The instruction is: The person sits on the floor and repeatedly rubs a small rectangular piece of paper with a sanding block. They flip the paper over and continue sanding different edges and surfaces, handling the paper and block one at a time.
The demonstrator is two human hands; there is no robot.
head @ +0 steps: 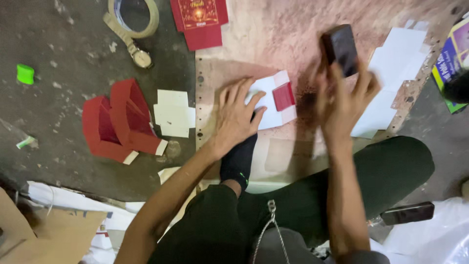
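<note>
Card blank [267, 100] under left hand [236, 119]; right hand [342, 100] grips dark block [340, 48] (blurred)

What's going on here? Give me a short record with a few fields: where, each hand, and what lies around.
Setting: a person sits on a grey floor at a worn board.
Left hand: pressed flat on a white card blank with a red square piece on it.
Right hand: raised and blurred, holding a dark block.
Left of board: folded red box parts, white cut card, tape roll, wristwatch.
Right of board: more white card blanks.
</note>
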